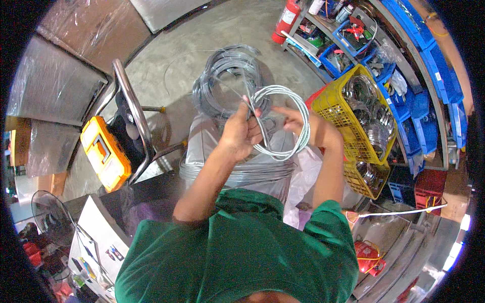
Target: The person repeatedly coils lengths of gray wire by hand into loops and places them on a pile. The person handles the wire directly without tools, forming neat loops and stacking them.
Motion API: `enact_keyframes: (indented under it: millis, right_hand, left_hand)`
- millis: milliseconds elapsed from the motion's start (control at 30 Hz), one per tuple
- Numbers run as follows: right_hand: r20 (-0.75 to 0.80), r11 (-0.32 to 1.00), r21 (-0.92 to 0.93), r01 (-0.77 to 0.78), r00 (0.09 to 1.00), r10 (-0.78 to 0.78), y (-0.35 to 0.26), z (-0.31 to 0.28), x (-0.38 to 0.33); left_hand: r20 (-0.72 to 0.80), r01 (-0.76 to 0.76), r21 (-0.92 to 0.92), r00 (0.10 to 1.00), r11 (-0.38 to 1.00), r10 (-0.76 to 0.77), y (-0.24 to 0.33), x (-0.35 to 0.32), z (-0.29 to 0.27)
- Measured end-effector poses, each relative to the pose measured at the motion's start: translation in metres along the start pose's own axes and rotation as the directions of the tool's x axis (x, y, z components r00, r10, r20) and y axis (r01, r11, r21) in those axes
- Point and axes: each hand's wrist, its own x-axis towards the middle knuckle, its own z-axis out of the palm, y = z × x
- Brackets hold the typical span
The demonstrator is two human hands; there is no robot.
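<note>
A small coil of silvery wire rope (pixel 277 89) is held up in front of me, its round loop facing me. My left hand (pixel 242 131) is closed on the left side of this coil, thumb and fingers pinching the strands. At the coil's right side is my right hand (pixel 309 126), its fingers stretched apart and pointing left across the loop; the strands pass in front of it. Whether it touches them I cannot tell. Beyond and below my hands lies a large, loose coil of grey wire (pixel 203 93). Nearer me, another bundle of wire (pixel 235 174) wraps around a grey, plastic-covered form.
Yellow baskets (pixel 329 103) with shiny metal coils stand at the right, beside shelving with blue bins (pixel 427 136). A red fire extinguisher (pixel 286 22) is at the far end. To the left are a metal tube frame (pixel 136 113), an orange-yellow case (pixel 104 154) and plastic-wrapped boxes (pixel 53 83).
</note>
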Motion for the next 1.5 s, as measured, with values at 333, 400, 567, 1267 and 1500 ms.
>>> enact_keyframes:
  millis: [333,400,567,1267,1500]
  right_hand:
    - [-0.214,0.899,0.437,0.030,0.974,0.072,-0.027,0.049,0.055]
    - [-0.285,0.776,0.626,0.079,0.949,0.133,-0.019,0.067,0.062]
    - [-0.302,0.069,0.953,0.294,0.926,0.226,0.001,0.090,0.050]
    - [-0.271,-0.436,0.811,0.389,0.912,0.309,-0.021,0.149,0.029]
    - [-0.312,-0.219,0.908,0.357,0.925,0.217,-0.040,0.115,0.007]
  left_hand:
    - [-0.166,-0.014,0.358,0.983,0.934,0.078,-0.048,0.008,-0.029]
    - [-0.205,-0.012,0.441,0.972,0.897,0.113,-0.048,0.005,-0.042]
    - [-0.214,0.099,0.469,0.977,0.878,0.004,-0.040,-0.015,-0.076]
    - [0.083,-0.194,0.791,0.974,0.580,0.213,-0.075,-0.042,-0.075]
    - [0.293,-0.319,0.939,0.938,0.130,0.185,-0.048,-0.059,-0.049]
